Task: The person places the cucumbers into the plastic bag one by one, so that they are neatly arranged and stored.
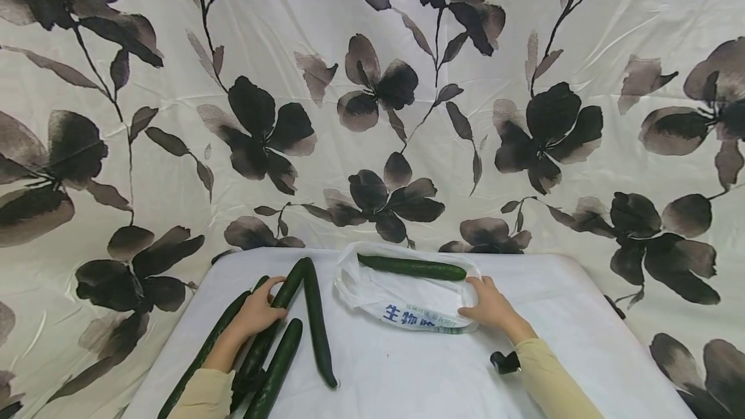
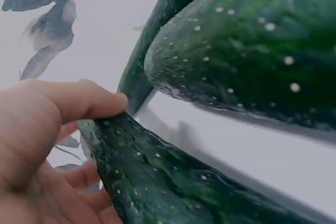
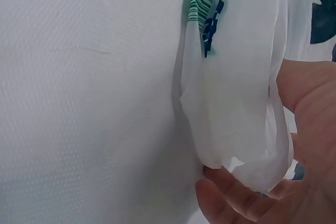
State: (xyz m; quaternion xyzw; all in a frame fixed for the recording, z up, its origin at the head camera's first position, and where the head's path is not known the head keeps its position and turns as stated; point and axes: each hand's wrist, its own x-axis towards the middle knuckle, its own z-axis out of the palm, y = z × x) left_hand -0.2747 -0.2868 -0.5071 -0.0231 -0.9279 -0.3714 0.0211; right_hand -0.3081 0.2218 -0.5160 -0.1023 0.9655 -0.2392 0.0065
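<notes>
My left hand (image 1: 256,312) grips a long dark green cucumber (image 2: 152,177), thumb over its end and fingers round the far side. Other cucumbers lie close by: a curved one (image 1: 317,328) on the right, a shorter one (image 1: 279,374) nearer me and one (image 1: 204,354) at the left, partly behind my forearm. My right hand (image 1: 491,306) holds the right end of a white plastic bag (image 1: 367,293) with blue and green print. Its fingers (image 3: 236,195) curl under the bag's edge. A single cucumber (image 1: 413,268) lies lengthwise at the bag's far side.
Everything rests on a white-covered table (image 1: 401,380) with rounded far corners. Behind it hangs a white cloth (image 1: 465,167) with dark flower print. A small black device (image 1: 505,362) sits beside the right sleeve.
</notes>
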